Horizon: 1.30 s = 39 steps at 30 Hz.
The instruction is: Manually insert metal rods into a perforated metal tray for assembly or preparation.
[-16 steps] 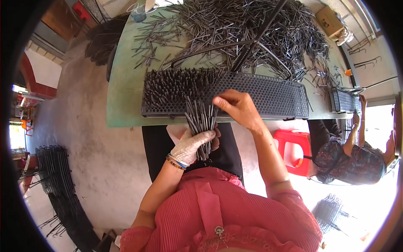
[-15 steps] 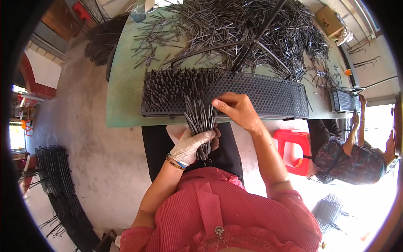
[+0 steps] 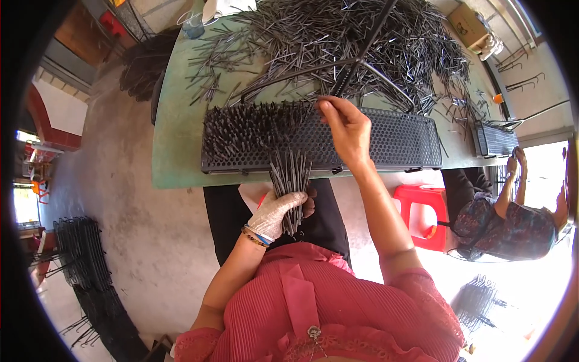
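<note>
In my gloved left hand [image 3: 277, 212], held low in front of the table edge, is a bundle of thin black sticks [image 3: 291, 172] standing roughly upright. My bare right hand [image 3: 350, 130] is over a long black perforated rack [image 3: 392, 136], thumb and forefinger pinched together. A dark sliver at the fingertips looks like one thin black stick, partly hidden by the fingers. Many short black sticks [image 3: 247, 130] stand densely in the holes of the rack's left part. Bare holes show across its right part. The pinch is near the back of the border between the two parts.
A large heap of loose black sticks [image 3: 338, 30] covers the back of the green table [image 3: 175, 133]. Black metal bars [image 3: 356, 66] rise behind the rack. At right, another person [image 3: 506, 223] works at a second rack [image 3: 494, 140]. A red stool [image 3: 419, 211] stands between us.
My right hand has moved away from the bundle, up and slightly right over the rack, and its fingers have closed into a pinch. My left hand stays nearly in place with the bundle.
</note>
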{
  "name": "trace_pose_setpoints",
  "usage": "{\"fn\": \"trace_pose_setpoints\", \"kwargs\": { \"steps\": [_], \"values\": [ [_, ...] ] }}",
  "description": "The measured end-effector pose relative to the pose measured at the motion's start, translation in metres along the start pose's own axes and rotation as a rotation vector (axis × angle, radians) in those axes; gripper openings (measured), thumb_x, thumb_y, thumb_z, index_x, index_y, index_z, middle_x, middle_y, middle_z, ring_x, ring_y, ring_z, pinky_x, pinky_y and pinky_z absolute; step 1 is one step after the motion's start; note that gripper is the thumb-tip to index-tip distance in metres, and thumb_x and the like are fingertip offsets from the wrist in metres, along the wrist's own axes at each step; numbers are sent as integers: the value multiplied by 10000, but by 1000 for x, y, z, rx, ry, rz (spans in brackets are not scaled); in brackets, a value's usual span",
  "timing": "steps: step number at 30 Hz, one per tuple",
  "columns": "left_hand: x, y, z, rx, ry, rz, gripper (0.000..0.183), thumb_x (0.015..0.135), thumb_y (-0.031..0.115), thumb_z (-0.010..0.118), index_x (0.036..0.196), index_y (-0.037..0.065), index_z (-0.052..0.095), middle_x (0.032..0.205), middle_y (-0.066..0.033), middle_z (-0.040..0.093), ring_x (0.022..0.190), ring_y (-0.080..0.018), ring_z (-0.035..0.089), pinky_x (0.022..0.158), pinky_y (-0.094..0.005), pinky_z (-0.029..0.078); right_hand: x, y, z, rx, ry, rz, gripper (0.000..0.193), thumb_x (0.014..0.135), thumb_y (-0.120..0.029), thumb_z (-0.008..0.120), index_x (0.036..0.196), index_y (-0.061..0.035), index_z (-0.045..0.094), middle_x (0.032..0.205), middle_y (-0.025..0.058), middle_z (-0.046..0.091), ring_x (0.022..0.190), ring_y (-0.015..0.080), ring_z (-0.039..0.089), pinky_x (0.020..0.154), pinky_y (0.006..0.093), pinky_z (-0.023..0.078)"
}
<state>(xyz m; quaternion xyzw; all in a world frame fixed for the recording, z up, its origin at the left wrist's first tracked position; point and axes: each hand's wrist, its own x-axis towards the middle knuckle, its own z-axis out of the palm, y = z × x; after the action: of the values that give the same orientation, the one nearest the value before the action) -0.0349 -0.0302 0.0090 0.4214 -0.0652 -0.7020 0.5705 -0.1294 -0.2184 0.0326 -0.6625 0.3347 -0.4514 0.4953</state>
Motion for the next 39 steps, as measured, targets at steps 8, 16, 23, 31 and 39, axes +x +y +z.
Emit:
{"fn": "trace_pose_setpoints", "kwargs": {
  "steps": [8,16,23,31,39],
  "values": [
    [-2,1,0,65,68,-3,233,875,100,654,1064,-28,603,963,-125,670,796,-212,676,697,-343,591,7,9,10,-231,-58,-219,160,926,-82,637,1042,19,682,848,69,658,714,106,616,653,239,497],
    [-9,2,-3,54,46,47,277,868,88,672,1117,0,589,982,-111,669,788,-183,656,702,-325,577,5,7,13,-317,-79,-323,153,917,-70,637,1037,13,683,881,89,665,708,140,634,646,250,505],
    [-16,0,-13,103,-3,79,277,852,74,689,1101,-10,599,972,-93,669,797,-175,653,721,-320,575,3,2,14,-351,-93,-280,153,926,-58,605,1036,24,673,901,108,669,735,172,665,655,272,518],
    [-21,-2,-16,48,17,17,232,875,76,667,1082,-14,608,971,-95,675,777,-176,663,706,-315,581,3,-4,19,-460,-203,-342,187,935,-70,571,1074,31,647,974,160,648,858,325,650,751,348,509],
    [-22,-4,-14,-14,65,134,253,863,90,696,1084,-2,616,1002,-97,684,802,-167,665,718,-312,574,-7,4,25,-628,-154,-422,235,907,-89,623,1117,11,651,963,157,606,831,350,625,749,372,499]
  ]
}}
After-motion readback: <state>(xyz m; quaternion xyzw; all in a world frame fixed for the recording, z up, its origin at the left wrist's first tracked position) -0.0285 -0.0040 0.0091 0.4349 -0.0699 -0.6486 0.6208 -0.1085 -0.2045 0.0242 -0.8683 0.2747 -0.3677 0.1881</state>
